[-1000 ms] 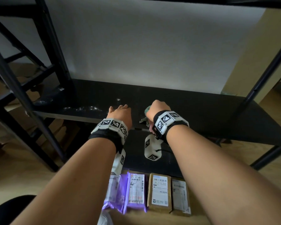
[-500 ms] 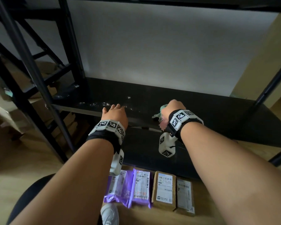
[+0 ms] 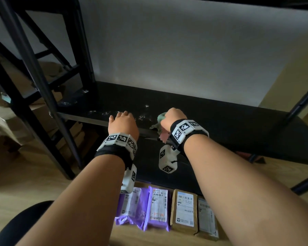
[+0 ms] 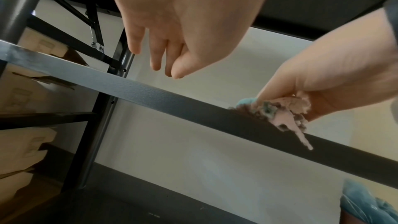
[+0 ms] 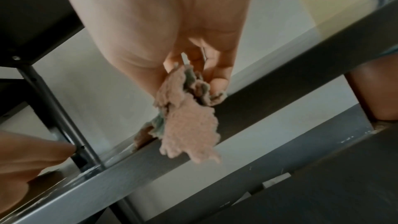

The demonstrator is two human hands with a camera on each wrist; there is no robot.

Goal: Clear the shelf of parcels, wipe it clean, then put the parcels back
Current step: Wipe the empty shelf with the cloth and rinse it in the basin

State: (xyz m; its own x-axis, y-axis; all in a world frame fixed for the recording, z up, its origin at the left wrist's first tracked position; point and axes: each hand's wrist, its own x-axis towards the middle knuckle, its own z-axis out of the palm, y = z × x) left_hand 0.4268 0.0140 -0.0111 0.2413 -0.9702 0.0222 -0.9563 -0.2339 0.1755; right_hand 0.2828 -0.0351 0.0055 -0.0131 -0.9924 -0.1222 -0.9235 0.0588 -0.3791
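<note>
Purple parcel: label carries handwritten red "-3-101". Printed text on all parcel labels is too small to read.

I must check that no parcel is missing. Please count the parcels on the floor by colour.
Purple parcels: 2
Brown parcels: 2
Total: 4, lying in one row on the floor in front of the shelf.
</note>
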